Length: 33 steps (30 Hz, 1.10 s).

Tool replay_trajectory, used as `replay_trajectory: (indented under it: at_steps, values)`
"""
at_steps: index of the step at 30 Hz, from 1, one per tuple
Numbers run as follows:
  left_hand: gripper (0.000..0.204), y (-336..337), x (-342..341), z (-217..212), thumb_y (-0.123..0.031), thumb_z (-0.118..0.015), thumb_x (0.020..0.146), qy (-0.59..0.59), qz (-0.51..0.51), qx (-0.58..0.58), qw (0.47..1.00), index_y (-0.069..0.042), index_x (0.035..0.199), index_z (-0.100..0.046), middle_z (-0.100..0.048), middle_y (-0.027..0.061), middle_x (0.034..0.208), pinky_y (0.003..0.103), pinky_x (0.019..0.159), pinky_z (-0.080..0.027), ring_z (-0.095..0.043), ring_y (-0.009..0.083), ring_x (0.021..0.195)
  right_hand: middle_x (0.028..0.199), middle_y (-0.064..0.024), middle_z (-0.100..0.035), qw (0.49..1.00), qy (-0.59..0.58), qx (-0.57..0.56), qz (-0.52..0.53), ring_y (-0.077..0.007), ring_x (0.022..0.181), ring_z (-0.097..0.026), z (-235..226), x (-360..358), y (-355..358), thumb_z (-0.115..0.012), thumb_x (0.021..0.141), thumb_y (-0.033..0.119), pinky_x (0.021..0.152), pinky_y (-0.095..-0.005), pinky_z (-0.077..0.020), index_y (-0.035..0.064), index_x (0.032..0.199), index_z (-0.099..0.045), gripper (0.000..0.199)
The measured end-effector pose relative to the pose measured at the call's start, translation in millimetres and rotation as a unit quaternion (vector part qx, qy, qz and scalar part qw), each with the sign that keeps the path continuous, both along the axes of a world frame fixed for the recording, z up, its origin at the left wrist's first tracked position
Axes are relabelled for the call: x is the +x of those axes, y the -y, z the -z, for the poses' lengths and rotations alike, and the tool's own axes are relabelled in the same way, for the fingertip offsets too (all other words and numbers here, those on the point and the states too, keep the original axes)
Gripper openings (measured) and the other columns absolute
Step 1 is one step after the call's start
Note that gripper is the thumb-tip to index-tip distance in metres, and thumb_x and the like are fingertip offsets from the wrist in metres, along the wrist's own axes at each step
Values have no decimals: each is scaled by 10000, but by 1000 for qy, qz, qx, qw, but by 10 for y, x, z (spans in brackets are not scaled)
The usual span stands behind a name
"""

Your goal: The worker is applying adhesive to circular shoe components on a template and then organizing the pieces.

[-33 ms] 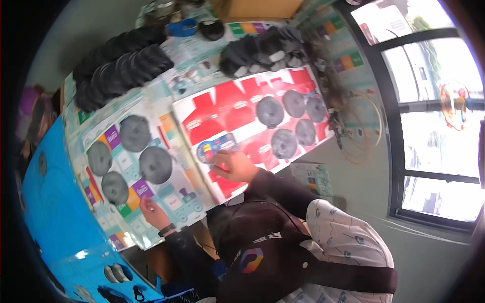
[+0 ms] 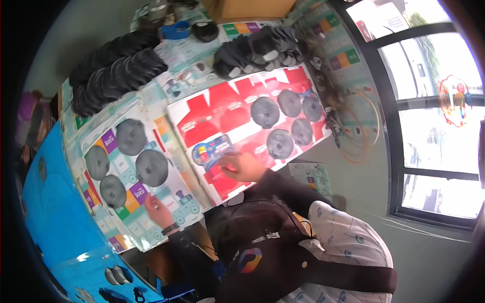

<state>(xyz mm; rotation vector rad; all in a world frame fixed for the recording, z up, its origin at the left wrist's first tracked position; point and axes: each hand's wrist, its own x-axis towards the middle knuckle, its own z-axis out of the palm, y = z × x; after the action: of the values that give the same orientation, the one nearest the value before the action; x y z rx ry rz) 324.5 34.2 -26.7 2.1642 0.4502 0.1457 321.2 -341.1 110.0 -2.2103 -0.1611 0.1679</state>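
My left hand (image 2: 159, 211) rests low on a printed sheet (image 2: 174, 203), its fingers curled; a small pale spot shows there, and what they hold, if anything, I cannot make out. Close by lie several round dark grey pieces (image 2: 152, 167). My right hand (image 2: 243, 167) is over a red-and-white printed board (image 2: 217, 189), fingers bent and thumb apart, with nothing visible between them. Just beyond its fingertips a blue printed piece with a rounded end (image 2: 212, 150) lies on the board. More round grey pieces (image 2: 280, 144) are spread over the board's right half.
Rows of stacked dark pieces stand at the back left (image 2: 121, 73) and back right (image 2: 255, 53). A blue ring-shaped object (image 2: 175, 30) and a cardboard box (image 2: 247, 10) are behind. A blue surface (image 2: 55, 197) borders the left; a window (image 2: 434, 116) is at the right.
My right hand has shifted slightly right, away from the blue printed piece, which now shows more fully. My left hand sits slightly further right. The whole view has moved a little.
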Motion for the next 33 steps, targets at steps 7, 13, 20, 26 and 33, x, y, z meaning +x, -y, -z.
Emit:
replay_trajectory:
  at_steps: [7, 13, 20, 26, 33]
  values:
    - [281, 2775, -245, -378, -136, -666, 911, -28, 266, 19, 963, -47, 1177, -654, -709, 131, 1027, 399, 822, -540, -676, 293, 953, 893, -136, -695, 981, -115, -142, 65, -346, 812, -690, -95, -1569, 2822, -678, 871, 194, 708, -436, -544, 72, 959, -694, 152]
    - [258, 4498, -547, -352, -171, -665, 877, 3, 328, 113, 938, -80, 1118, -666, -668, 135, 1087, 492, 953, -453, -599, 361, 1084, 821, -92, -700, 936, -68, -299, 173, -313, 743, -688, 24, -2284, 4560, -686, 847, 169, 648, -429, -547, 91, 898, -696, 93]
    - [328, 4606, -1130, -51, -189, -688, 879, -107, 255, 162, 947, -56, 1178, -676, -669, 129, 1004, 454, 933, -487, -621, 349, 1025, 897, -118, -692, 951, -57, -172, 250, -323, 778, -685, 317, -2246, 4926, -668, 856, 93, 681, -424, -541, 59, 967, -700, 121]
    - [554, 4821, -1295, -133, -158, -709, 861, -147, 296, 159, 930, -7, 1376, -574, -586, 201, 1163, 447, 956, -472, -579, 366, 1092, 955, -125, -700, 960, -58, -136, 240, -312, 823, -699, 770, -1987, 4716, -671, 845, 58, 725, -412, -550, 55, 1000, -693, 157]
    - [670, 5141, -1382, -236, -120, -683, 823, -190, 283, 158, 927, 52, 1429, -452, -546, 233, 1129, 503, 1082, -369, -449, 446, 1226, 977, -128, -697, 959, -51, -125, 247, -325, 845, -695, 853, -1745, 4685, -670, 856, 67, 748, -414, -550, 57, 1021, -684, 166]
